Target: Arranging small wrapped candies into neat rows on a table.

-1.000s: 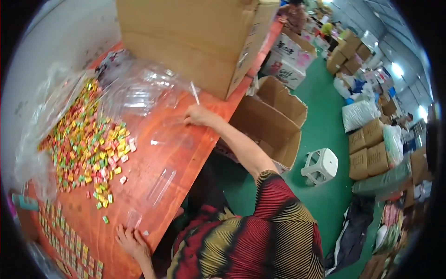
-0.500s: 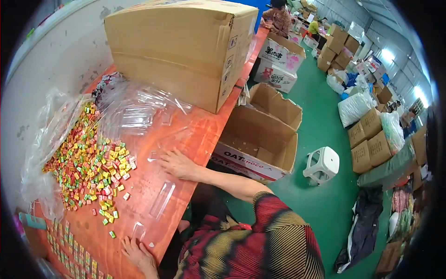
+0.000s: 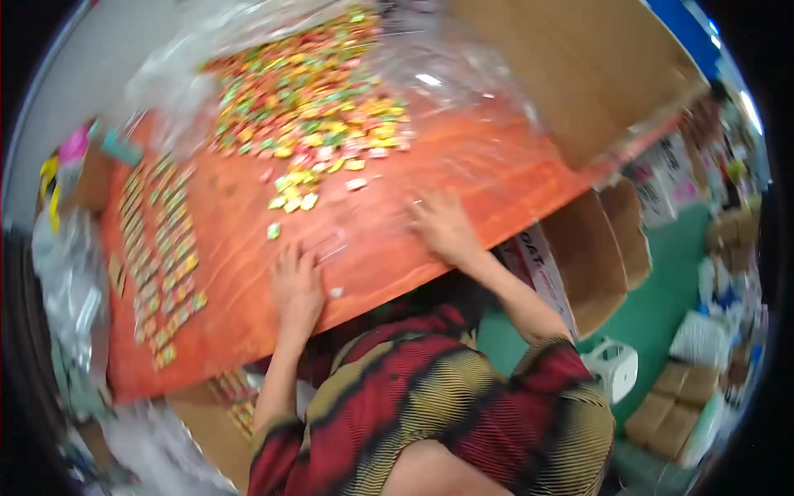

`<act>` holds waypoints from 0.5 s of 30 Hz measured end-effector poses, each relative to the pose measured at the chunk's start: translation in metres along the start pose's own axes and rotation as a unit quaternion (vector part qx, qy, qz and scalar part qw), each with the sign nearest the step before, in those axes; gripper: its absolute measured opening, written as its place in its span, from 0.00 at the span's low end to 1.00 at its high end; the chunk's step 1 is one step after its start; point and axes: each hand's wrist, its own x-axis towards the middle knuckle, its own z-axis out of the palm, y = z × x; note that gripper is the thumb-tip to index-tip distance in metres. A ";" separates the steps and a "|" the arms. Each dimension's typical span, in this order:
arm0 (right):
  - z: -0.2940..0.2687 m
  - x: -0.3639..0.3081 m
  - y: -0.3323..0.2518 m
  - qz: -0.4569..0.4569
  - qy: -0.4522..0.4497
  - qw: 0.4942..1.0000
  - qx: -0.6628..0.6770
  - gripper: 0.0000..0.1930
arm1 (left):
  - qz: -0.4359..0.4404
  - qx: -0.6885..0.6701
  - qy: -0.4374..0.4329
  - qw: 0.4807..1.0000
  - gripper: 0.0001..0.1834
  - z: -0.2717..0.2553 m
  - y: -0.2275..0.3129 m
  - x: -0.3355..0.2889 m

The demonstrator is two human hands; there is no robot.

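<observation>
My left hand [image 3: 298, 291] lies palm down on the orange-covered table [image 3: 248, 318], fingers spread and holding nothing. A single green-wrapped candy [image 3: 274, 231] is just beyond its fingertips. To the right, my right hand [image 3: 445, 227] also rests on the tabletop, fingers apart; motion blurs it a little. Between the hands is a clear plastic piece [image 3: 332, 246], its outline smeared. A heap of small wrapped candies [image 3: 306, 107], red, yellow and green, spreads over the far part of the table. Farther left, rows of similar small pieces [image 3: 178, 240] lie in long strips.
Crumpled clear plastic [image 3: 451, 70] and a large cardboard box [image 3: 571, 74] stand beyond my right hand. An open carton [image 3: 587, 260] and a white stool [image 3: 614, 369] are on the green floor at right. Plastic bags [image 3: 70, 289] hang by the left edge.
The view has swung to the left, bringing the strips and the table's left end fully in. Both hands stay flat on the table, in about the same places.
</observation>
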 end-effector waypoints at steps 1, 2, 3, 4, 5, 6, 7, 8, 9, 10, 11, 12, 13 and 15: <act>0.002 -0.001 0.007 0.009 0.055 0.998 -0.024 0.23 | 0.003 -0.014 -0.002 1.000 0.12 0.003 0.002 0.003; -0.011 0.004 0.000 0.020 0.056 0.998 -0.017 0.23 | 0.000 -0.023 -0.004 1.000 0.12 0.002 0.001 0.001; -0.007 0.004 0.003 0.039 0.074 0.996 -0.036 0.21 | -0.023 -0.011 0.001 1.000 0.12 -0.001 0.000 -0.001; -0.008 0.005 0.004 0.017 0.112 0.992 -0.059 0.20 | -0.012 -0.020 0.014 1.000 0.12 -0.004 -0.001 -0.003; -0.008 0.006 0.001 0.003 0.151 0.985 -0.084 0.19 | 0.005 -0.032 0.025 0.999 0.12 -0.004 -0.002 -0.005; -0.006 0.010 -0.007 -0.009 0.150 0.986 -0.078 0.19 | -0.006 -0.027 0.028 0.999 0.12 -0.002 -0.004 -0.008; -0.005 0.015 -0.018 -0.022 0.144 0.989 0.006 0.18 | -0.008 -0.031 0.024 0.999 0.11 0.000 -0.006 -0.010; -0.005 0.018 -0.028 -0.028 0.138 0.986 0.088 0.17 | -0.003 -0.039 0.017 0.999 0.11 0.001 -0.006 -0.011; -0.005 0.026 -0.041 -0.031 0.138 0.986 0.091 0.17 | -0.006 -0.036 0.018 0.999 0.11 0.002 -0.007 -0.013; -0.004 0.038 -0.057 -0.053 0.126 0.980 0.146 0.17 | -0.001 -0.053 0.020 0.998 0.10 0.001 -0.007 -0.015; -0.003 0.050 -0.072 -0.074 0.114 0.971 0.198 0.17 | 0.006 -0.071 0.023 0.997 0.10 0.001 -0.006 -0.017; 0.004 0.064 -0.083 -0.095 0.128 0.962 0.224 0.17 | 0.000 -0.083 0.024 0.996 0.09 -0.003 -0.003 -0.017; 0.011 0.079 -0.093 -0.116 0.141 0.951 0.250 0.16 | 0.001 -0.080 0.024 0.996 0.09 -0.006 -0.003 -0.019; 0.022 0.107 -0.111 -0.119 0.159 0.957 0.211 0.16 | -0.046 -0.086 0.014 0.995 0.11 -0.007 -0.007 -0.021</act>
